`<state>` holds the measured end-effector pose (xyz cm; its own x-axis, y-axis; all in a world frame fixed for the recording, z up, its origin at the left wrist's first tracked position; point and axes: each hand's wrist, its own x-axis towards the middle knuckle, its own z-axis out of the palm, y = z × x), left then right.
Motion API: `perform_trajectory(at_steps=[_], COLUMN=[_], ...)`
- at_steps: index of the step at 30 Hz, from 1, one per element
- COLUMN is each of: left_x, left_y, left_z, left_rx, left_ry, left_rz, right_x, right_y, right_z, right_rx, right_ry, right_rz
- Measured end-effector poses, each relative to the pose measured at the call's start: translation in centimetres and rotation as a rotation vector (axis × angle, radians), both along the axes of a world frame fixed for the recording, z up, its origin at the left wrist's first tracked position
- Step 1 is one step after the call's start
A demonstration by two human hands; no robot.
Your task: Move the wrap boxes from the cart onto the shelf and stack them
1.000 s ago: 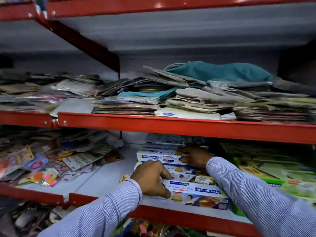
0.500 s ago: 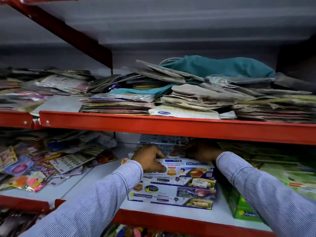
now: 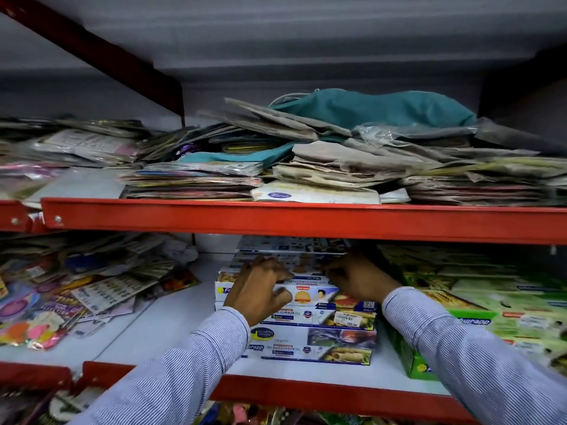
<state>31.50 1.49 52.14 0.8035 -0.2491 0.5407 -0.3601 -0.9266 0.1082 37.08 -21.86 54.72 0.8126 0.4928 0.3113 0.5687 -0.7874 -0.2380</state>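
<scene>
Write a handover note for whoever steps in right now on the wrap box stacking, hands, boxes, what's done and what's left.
Left hand: resting on the top front box of the stack of wrap boxes, fingers curled over its front edge; a full grip is not clear.
Right hand: on the same box's right end, fingers hidden.
Boxes: stacked mid lower shelf, beside the green boxes; more wrap boxes piled behind.
Done: several boxes stacked.
Left: square up the top box. The cart is out of view, so remaining boxes are unknown.
</scene>
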Motion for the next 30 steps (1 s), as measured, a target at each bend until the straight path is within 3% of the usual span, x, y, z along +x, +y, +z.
perform_trajectory(at_steps=[3, 8, 16, 25, 30], left_x=[-0.5, -0.4, 2.6, 4.2, 2.8], left_y=[0.6, 3.1, 5.3, 5.5, 4.7], left_z=[-1.1, -4.1, -6.7, -8.0, -7.3], left_rx=[0.020, 0.165, 0.387, 0.406, 0.389], left_ry=[-0.050, -0.182, -0.297, -0.520, -0.433], left_rz=[-0.007, 0.033, 0.075, 0.070, 0.121], right_x=[-0.9, -3.4, -1.4, 0.4, -0.9], right_y=[-0.1, 1.4, 2.1, 2.8, 3.1], right_z=[-0.7, -4.9, -8.7, -10.7, -9.9], right_rx=[0.008, -0.022, -0.129, -0.029, -0.015], right_ry=[-0.087, -0.564, -0.643, -0.761, -0.764], right_rz=[-0.047, -0.138, -0.191, -0.280, -0.254])
